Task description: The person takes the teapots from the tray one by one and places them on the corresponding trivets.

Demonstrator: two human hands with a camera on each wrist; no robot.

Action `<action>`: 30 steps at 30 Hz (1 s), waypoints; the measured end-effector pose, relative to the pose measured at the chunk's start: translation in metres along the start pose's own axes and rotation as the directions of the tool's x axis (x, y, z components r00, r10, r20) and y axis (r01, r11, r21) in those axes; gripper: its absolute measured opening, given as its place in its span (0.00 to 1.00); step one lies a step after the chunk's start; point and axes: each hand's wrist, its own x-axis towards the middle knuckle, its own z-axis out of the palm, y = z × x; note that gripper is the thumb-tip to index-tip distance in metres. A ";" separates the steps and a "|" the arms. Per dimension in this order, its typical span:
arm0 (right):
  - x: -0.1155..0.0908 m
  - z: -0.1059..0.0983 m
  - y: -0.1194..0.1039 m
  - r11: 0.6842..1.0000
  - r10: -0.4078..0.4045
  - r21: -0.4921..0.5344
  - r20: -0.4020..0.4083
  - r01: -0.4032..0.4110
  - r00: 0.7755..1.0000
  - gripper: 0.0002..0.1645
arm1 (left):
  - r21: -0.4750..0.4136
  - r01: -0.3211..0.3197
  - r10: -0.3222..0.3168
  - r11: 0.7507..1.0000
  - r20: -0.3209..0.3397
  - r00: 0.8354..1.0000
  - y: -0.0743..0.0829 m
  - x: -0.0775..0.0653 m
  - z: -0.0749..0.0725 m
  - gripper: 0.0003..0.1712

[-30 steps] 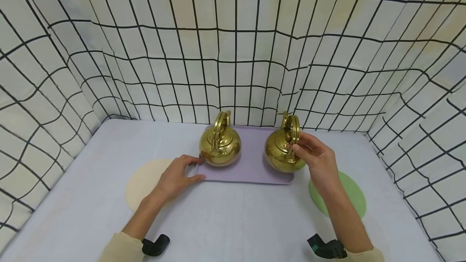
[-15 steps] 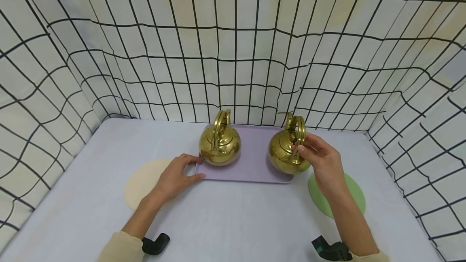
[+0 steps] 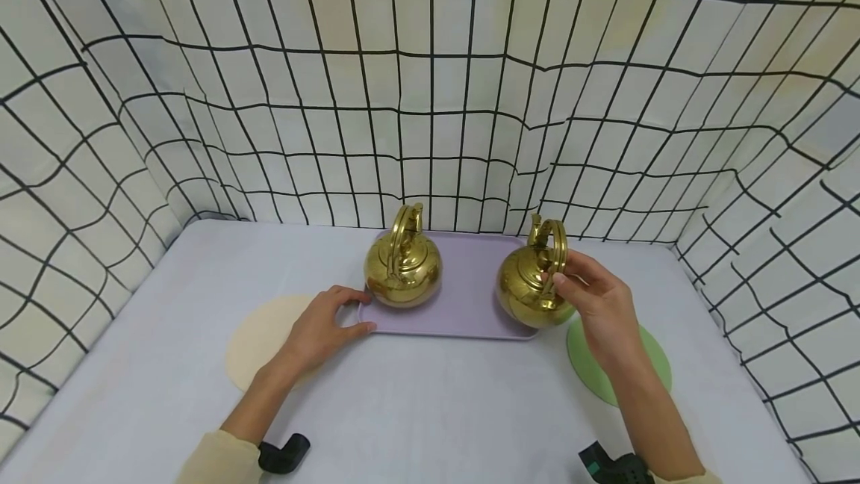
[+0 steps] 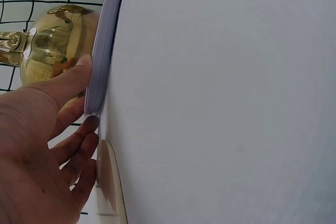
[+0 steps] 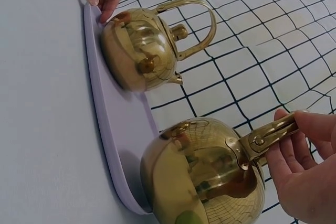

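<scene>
Remotely, I have the right hand [image 3: 599, 303] pinching the golden kettle [image 3: 525, 288] by its handle [image 5: 271, 133] at three o'clock over the tray [image 3: 470, 275], left hand [image 3: 324, 331] gripping its eight-o'clock corner; the kettle could tip onto the rim [image 3: 443, 335] if those fingers slacken.

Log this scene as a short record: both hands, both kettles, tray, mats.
Left hand: holds the near left corner of the lilac tray
Right hand: holds the right kettle by its handle
Left kettle: upright on the tray's left end
Right kettle: at the tray's right end; contact unclear
Cream mat: left of the tray
Green mat: partly hidden by the right forearm
</scene>
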 end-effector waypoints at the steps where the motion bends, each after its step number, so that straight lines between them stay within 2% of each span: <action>1: 0.000 -0.001 0.000 1.000 0.003 0.002 -0.001 -0.003 1.000 0.27 | -0.001 0.000 0.000 1.000 0.001 1.000 0.000 0.000 0.000 0.26; 13: -0.007 -0.007 0.001 1.000 0.012 0.004 0.002 -0.012 1.000 0.27 | -0.011 -0.001 0.001 1.000 0.008 1.000 0.000 0.002 0.002 0.26; 24: -0.011 -0.011 -0.003 0.999 -0.022 0.029 -0.002 0.022 1.000 0.25 | -0.012 0.000 0.000 1.000 0.006 1.000 -0.001 0.001 0.001 0.26; 30: -0.014 -0.015 -0.005 1.000 -0.007 0.028 -0.005 0.007 1.000 0.25 | -0.008 -0.004 0.004 1.000 0.006 1.000 0.000 0.001 0.000 0.26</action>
